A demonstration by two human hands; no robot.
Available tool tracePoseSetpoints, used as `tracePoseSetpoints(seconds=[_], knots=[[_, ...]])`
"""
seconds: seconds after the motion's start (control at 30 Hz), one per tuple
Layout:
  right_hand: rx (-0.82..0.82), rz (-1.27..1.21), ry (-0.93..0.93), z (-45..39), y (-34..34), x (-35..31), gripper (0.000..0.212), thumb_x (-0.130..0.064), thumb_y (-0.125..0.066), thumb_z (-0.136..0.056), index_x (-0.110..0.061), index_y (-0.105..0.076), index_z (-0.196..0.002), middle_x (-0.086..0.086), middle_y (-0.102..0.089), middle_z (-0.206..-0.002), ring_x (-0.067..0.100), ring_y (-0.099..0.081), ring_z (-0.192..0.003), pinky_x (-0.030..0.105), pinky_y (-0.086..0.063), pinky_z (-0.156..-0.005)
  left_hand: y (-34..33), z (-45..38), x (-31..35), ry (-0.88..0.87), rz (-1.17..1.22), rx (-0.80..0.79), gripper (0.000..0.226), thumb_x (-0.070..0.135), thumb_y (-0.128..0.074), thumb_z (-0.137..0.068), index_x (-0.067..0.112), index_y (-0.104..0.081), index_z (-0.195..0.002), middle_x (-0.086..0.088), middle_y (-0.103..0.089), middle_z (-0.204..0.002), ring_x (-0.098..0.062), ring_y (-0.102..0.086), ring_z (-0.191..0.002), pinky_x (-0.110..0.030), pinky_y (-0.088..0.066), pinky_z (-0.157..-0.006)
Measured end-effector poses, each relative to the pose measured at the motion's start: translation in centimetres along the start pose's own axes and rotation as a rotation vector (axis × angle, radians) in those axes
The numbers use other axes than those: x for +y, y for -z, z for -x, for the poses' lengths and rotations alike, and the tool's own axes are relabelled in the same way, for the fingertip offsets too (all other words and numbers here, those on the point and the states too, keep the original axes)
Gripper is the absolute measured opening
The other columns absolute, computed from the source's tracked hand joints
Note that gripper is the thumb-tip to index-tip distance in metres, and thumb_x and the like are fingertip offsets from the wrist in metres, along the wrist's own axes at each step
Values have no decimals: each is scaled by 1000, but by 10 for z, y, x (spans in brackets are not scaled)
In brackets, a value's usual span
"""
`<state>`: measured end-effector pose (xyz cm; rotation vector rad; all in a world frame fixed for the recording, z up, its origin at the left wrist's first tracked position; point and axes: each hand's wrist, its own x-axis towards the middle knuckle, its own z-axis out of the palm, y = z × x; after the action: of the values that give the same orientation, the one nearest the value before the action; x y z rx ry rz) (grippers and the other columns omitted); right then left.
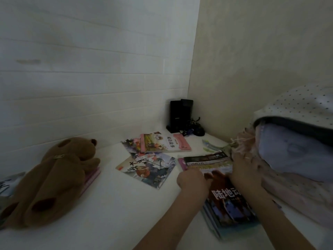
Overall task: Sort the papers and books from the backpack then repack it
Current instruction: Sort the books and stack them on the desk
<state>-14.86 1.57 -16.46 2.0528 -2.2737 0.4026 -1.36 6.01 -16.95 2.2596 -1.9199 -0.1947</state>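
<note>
A brown plush bear-shaped backpack [54, 177] lies at the left on the white surface [117, 204], partly on top of pink books [91, 177]. Loose picture books are spread in the middle: a pink-edged one [165, 142] and a painted-cover one [147, 170]. At the right is a stack of books [228, 204] with a dark red cover on top. My left hand [192, 179] grips that top book's far left corner. My right hand [246, 174] holds its far right edge, the fingers blurred. More books [207, 160] lie just behind the stack.
Folded bedding [292, 156] with a fringed pink blanket crowds the right side, touching my right hand. Black speakers [180, 114], cables and a mouse [199, 131] sit in the back corner. A green-printed sheet [210, 146] lies near them. Walls close off the back and right.
</note>
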Motion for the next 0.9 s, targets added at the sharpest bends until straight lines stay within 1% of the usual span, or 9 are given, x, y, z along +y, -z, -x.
tracePoseSetpoints(seconds=[0.1, 0.17, 0.23, 0.3, 0.47, 0.57, 0.63, 0.77, 0.9], knots=[[199, -89, 221, 2, 17, -32, 35, -23, -58, -88, -16, -45, -120, 16, -44, -130, 35, -35, -125, 43, -40, -93, 18, -9, -17, -48, 52, 129, 42, 47, -42, -95, 10, -62, -104, -8, -64, -108, -27, -61, -100, -30, -39, -69], [235, -175, 353, -2, 19, -56, 31, -26, -55, -90, -16, -49, -119, 12, -50, -124, 31, -41, -119, 39, -39, -90, 28, -17, -47, 12, 82, 260, 46, 47, -39, -96, 8, -61, -107, -14, -61, -115, -31, -55, -109, -36, -41, -80], [132, -260, 449, -9, 11, -82, 33, -30, -52, -92, -16, -48, -122, 11, -51, -123, 28, -45, -114, 37, -43, -87, 33, -23, -83, 111, 12, 181, 58, 56, -38, -92, 12, -48, -129, -17, -45, -137, -35, -35, -129, -54, -27, -104], [-3, -296, 510, -16, -6, -109, 41, -36, -51, -93, -18, -43, -129, 9, -48, -130, 28, -46, -116, 40, -45, -89, 29, -30, -121, 209, -26, -16, 75, 67, -34, -87, 20, -28, -145, -15, -22, -153, -41, -13, -141, -68, -3, -107], [-218, -241, 485, -37, -43, -171, 86, -68, -53, -79, -29, -19, -148, 2, -15, -158, 28, -17, -144, 49, -25, -113, 8, -41, -188, 294, 67, 85, 80, 69, -30, -86, 23, -15, -149, -19, -9, -157, -38, 0, -144, -57, 3, -115], [-396, -142, 460, -48, -60, -196, 109, -83, -47, -68, -35, 4, -150, 1, 12, -160, 30, 12, -146, 57, -2, -114, 4, -46, -197, 276, 67, 99, 86, 71, -28, -85, 20, -8, -151, -18, -3, -158, -36, 5, -145, -52, 6, -117], [-464, -128, 462, -54, -69, -204, 112, -86, -47, -65, -36, 6, -150, -1, 15, -159, 27, 15, -146, 61, 6, -111, 3, -51, -198, 269, 64, 113, 84, 69, -27, -86, 19, -7, -151, -14, -3, -158, -34, 6, -145, -50, 7, -117], [-452, -119, 465, -65, -77, -207, 107, -87, -44, -65, -37, -5, -150, -3, -1, -161, 25, 0, -147, 61, -1, -114, 1, -58, -205, 238, 66, 104, 83, 68, -26, -88, 18, -7, -151, -5, -4, -160, -33, 8, -145, -47, 6, -117], [-189, -76, 473, -47, -84, -210, 82, -81, -40, -74, -37, -33, -142, -1, -37, -145, 29, -30, -134, 57, -21, -107, -2, -66, -209, 222, 122, 143, 78, 65, -30, -89, 21, -11, -151, -3, -8, -159, -31, 5, -146, -46, 6, -118]])
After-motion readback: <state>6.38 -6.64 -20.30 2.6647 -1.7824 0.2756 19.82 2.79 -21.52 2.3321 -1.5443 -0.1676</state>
